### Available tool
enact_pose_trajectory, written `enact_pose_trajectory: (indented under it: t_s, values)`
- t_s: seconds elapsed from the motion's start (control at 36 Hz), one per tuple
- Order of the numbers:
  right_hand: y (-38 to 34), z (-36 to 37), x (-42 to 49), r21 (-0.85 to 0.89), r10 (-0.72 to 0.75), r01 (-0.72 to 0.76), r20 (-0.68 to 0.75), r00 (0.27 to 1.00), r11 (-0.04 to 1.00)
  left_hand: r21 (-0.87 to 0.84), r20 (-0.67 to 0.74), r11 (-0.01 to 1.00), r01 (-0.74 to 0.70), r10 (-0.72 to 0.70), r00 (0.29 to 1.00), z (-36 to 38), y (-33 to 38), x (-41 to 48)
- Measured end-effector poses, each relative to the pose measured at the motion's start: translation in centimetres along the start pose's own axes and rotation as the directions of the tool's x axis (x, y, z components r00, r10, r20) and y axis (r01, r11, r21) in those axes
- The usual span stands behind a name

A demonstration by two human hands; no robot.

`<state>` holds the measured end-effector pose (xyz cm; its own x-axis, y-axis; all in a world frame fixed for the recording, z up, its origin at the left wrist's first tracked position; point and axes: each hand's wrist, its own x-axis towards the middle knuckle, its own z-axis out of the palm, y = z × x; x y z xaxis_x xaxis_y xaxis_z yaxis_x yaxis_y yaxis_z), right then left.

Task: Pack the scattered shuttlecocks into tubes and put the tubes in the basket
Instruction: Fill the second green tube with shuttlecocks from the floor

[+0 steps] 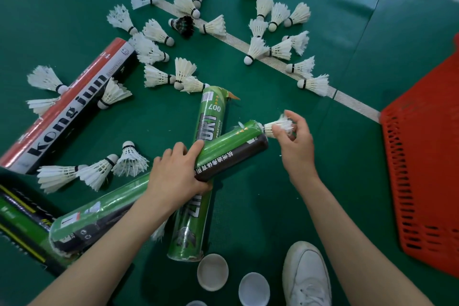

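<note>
At the far left, a black, green and yellow tube (17, 226) runs off the frame edge. Above it the red, white and black "Kong jun" tube (67, 109) lies slanted on the green floor (62, 7).

Your left hand (176, 176) comes in from the lower left, back of the hand up. It grips the green-and-black tube (231, 146) about its middle, fingers curled over the top, index finger lying along the upper side, thumb underneath. That tube slants up to the right and crosses over a second green tube (213, 112) marked "007".

Your right hand (295, 141) sits at the held tube's open upper end. Its fingers and thumb pinch the feathers of a shuttlecock (273, 128), whose cork end points into the mouth.

Loose shuttlecocks (159, 32) are spread over the floor beyond the tubes, some on the white court line (236, 41), with one black shuttlecock (183, 25) among them. Two white caps (212, 272) lie open side up near the bottom, beside a white shoe (308, 278). The red basket (427, 169) stands at the right, well apart from the held tube.

Your fingers cover part of the feathers, so you cannot tell how far the cork has entered. Your left hand and the held tube hide the middle of the "007" tube. The basket is cut off at the right edge, and the inside of the held tube cannot be seen.
</note>
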<state>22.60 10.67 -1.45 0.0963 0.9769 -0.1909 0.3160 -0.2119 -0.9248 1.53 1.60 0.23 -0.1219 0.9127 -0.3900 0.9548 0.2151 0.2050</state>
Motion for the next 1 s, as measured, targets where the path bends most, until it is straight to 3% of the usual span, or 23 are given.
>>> enact_pose_trajectory:
  t_s: [0.11, 0.28, 0.53, 0.58, 0.64, 0.69, 0.72, 0.78, 0.83, 0.92, 1.0]
  values:
    - [-0.3, 0.7, -1.0, 0.018, 0.009, -0.012, 0.138, 0.990, 1.000, -0.037, 0.001, 0.999, 0.007, -0.007, 1.000, -0.2, 0.1, 0.1]
    - [-0.7, 0.8, -2.2, 0.084, 0.086, -0.102, 0.169, 0.982, 0.991, -0.005, 0.004, 0.999, -0.034, 0.034, 0.999, -0.1, 0.4, -0.4]
    - [1.6, 1.5, -5.0, 0.136, 0.181, -0.266, 0.446, 0.877, 0.954, 0.048, 0.075, 0.999, -0.026, 0.022, 0.997, 0.4, -0.5, -1.5]
    - [2.2, 1.4, -5.5, 0.142, 0.184, -0.258, 0.394, 0.901, 0.956, 0.058, 0.094, 0.998, -0.025, 0.020, 0.995, 0.7, -0.5, -1.9]
    - [2.6, 1.2, -6.2, 0.146, 0.221, -0.263, 0.251, 0.942, 0.954, 0.065, 0.126, 0.998, -0.017, 0.009, 0.992, 0.9, -0.5, -2.4]
    - [3.7, 0.6, -7.0, 0.057, 0.250, -0.260, 0.135, 0.959, 0.964, 0.074, 0.143, 0.997, 0.004, -0.015, 0.990, 1.1, -0.8, -2.8]
    - [4.4, 0.3, -7.5, -0.044, 0.257, -0.253, 0.148, 0.955, 0.966, 0.083, 0.147, 0.996, 0.013, -0.025, 0.989, 1.1, -0.9, -3.0]
    - [6.4, -0.6, -8.7, -0.365, 0.299, -0.162, 0.361, 0.883, 0.917, 0.102, 0.162, 0.994, 0.028, -0.045, 0.986, 1.2, -1.2, -3.5]
    - [8.0, -1.5, -10.5, -0.570, 0.337, 0.099, 0.608, 0.719, 0.816, 0.130, 0.173, 0.991, 0.028, -0.050, 0.984, 1.4, -1.0, -4.0]
    - [9.4, -2.3, -12.6, -0.510, 0.240, 0.529, 0.834, 0.496, 0.679, 0.175, 0.190, 0.985, 0.001, -0.035, 0.981, 1.6, -0.5, -4.6]
    - [10.6, -2.4, -13.7, -0.416, 0.265, 0.812, 0.906, 0.331, 0.409, 0.217, 0.206, 0.976, -0.033, -0.013, 0.978, 2.0, 0.1, -5.0]
